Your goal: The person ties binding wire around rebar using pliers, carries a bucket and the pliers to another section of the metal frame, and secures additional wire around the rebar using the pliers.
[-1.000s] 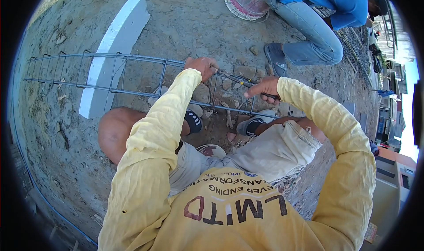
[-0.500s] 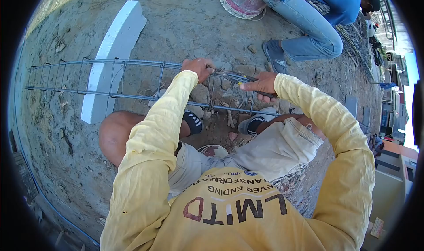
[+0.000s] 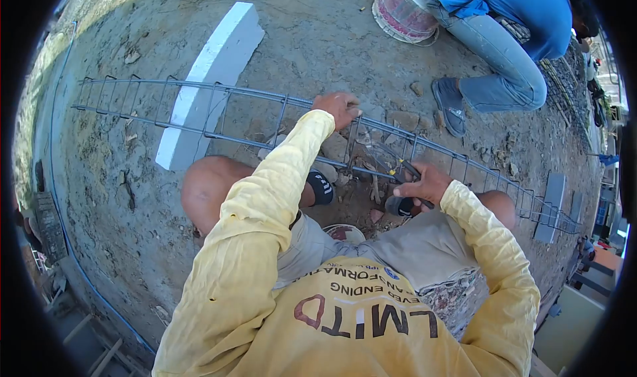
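Note:
A long rebar cage [image 3: 242, 137], made of thin steel bars with square stirrups, lies across in front of my knees. My left hand [image 3: 337, 108] is closed around its far bar, beside a stirrup. My right hand [image 3: 428, 186] grips dark-handled pliers [image 3: 399, 171] with yellow marks, low over the near bar and close to my knee. The plier jaws point up and left, towards the inside of the cage, and look slightly apart. Whether they touch any wire cannot be made out.
White foam-like blocks, one at left [image 3: 211, 65] and a greyer one at right [image 3: 550, 208], lie under the cage. Across from me a person in blue [image 3: 497, 58] crouches by a stained bucket [image 3: 405, 12]. Stones and a small bucket [image 3: 345, 232] are between my feet.
My right hand has drawn the pliers back from the far bar, away from my left hand, towards my body. My left hand stays on the far bar. The whole view has shifted.

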Demonstrator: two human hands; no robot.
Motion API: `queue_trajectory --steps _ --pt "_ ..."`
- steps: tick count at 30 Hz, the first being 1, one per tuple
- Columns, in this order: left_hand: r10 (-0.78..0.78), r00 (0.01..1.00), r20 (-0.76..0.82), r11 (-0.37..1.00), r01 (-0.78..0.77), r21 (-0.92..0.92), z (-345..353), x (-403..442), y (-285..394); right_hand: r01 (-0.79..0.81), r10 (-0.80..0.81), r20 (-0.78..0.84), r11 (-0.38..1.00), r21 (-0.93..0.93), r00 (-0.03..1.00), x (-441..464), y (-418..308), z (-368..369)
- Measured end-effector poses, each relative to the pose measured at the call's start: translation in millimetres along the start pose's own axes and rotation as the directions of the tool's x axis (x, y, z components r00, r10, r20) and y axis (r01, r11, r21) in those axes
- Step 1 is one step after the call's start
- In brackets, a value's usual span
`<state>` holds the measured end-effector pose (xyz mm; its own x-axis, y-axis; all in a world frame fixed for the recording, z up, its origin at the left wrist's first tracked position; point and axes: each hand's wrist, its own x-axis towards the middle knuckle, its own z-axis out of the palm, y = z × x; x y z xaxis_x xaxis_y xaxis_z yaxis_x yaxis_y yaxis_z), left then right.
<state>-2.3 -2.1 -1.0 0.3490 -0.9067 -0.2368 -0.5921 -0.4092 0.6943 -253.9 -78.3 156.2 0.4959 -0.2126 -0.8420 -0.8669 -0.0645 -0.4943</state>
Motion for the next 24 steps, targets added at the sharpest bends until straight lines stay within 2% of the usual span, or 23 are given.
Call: queue_trajectory --steps 1,2,3,6,8,10,12,14,16,17,18,20,23,24 --pt "0.053 0.996 -0.065 0.998 -0.054 -0.011 7 7 -12 -0.026 0.026 -0.025 1.000 0.001 0.999 -3 2 3" --pt "0.023 0.976 -0.218 1.000 -0.019 0.020 2 0 -8 0.020 -0.016 -0.032 0.993 0.117 0.999 -7 4 7" --pt "-0.045 0.973 -0.227 0.999 0.047 0.006 -10 -4 -6 0.042 -0.039 -0.022 0.986 0.164 0.999 -7 11 8" --pt "-0.158 0.869 -0.469 0.983 0.184 0.011 -51 -12 -14 0.119 -0.106 -0.071 0.966 0.229 0.992 -14 17 10" --pt "-0.233 0.742 -0.629 0.952 0.307 0.009 -90 -24 -21 0.155 -0.132 -0.102 0.952 0.266 0.986 -23 19 9" --pt "-0.333 0.584 -0.741 0.904 0.421 -0.075 -126 -36 -42 0.195 -0.163 -0.128 0.934 0.299 0.978 -29 17 6" --pt "-0.350 0.440 -0.827 0.856 0.508 -0.092 -159 -56 -58 0.230 -0.190 -0.147 0.914 0.334 0.971 -36 17 5" --pt "-0.442 0.437 -0.783 0.897 0.240 -0.372 -191 -75 -72 0.274 -0.229 -0.164 0.894 0.354 0.960 -42 13 4" --pt "-0.468 0.444 -0.764 0.877 0.127 -0.463 -218 -94 -80 0.309 -0.265 -0.167 0.879 0.363 0.950 -46 8 2" --pt "-0.407 0.450 -0.795 0.905 0.081 -0.417 -230 -106 -84 0.322 -0.280 -0.163 0.875 0.361 0.946 -48 6 1" --pt "-0.395 0.467 -0.791 0.918 0.164 -0.361 -244 -118 -98 0.333 -0.295 -0.159 0.873 0.357 0.942 -49 5 1" --pt "-0.379 0.625 -0.683 0.924 0.217 -0.314 -261 -141 -138 0.355 -0.321 -0.153 0.866 0.351 0.935 -52 4 3" --pt "-0.370 0.767 -0.524 0.895 0.445 0.020 -241 -171 -157 0.372 -0.341 -0.150 0.868 0.328 0.928 -56 0 6" --pt "-0.351 0.817 -0.458 0.877 0.458 0.145 -230 -181 -165 0.376 -0.345 -0.149 0.867 0.327 0.927 -56 2 7"
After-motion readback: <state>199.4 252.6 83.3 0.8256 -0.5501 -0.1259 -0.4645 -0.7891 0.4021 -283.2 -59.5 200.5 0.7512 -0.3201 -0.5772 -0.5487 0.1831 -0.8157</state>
